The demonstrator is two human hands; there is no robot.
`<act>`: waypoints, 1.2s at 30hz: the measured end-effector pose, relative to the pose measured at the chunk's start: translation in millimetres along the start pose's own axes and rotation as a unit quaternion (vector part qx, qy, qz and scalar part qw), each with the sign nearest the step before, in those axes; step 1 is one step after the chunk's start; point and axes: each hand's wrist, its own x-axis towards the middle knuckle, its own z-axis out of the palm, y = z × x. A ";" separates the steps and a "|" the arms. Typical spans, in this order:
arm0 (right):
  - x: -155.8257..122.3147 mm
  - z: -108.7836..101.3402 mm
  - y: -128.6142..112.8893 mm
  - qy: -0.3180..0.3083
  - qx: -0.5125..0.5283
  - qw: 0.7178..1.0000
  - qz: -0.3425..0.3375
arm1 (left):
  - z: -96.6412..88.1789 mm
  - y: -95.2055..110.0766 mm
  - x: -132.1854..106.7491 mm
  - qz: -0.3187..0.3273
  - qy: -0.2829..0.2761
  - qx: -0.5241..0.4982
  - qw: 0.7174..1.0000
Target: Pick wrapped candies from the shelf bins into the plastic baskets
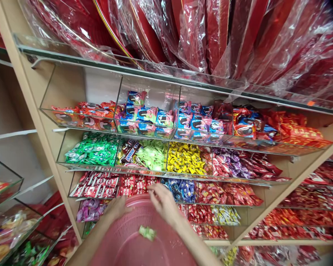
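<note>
My left hand (117, 208) grips the far left rim of a pink plastic basket (127, 240) held low in front of me. One light green wrapped candy (147, 232) lies inside it. Over the basket's far edge my right hand (163, 201) hovers with fingers apart and nothing visible in them, just below the bin of red-wrapped candy (134, 184) and beside the bin of blue-wrapped candy (181, 189).
Tiered clear bins hold cookie packs (147, 114), green candy (93, 149), light green candy (152, 155), yellow candy (184, 159), KitKat bars (96, 184) and purple candy (90, 210). Red items wrapped in plastic (211, 33) lie on the glass top. More bins stand at left (2, 184).
</note>
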 end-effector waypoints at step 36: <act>-60.5 59.7 33.6 -0.006 0.091 0.967 0.240 | 4.4 0.5 7.5 -0.004 -0.010 0.005 1.000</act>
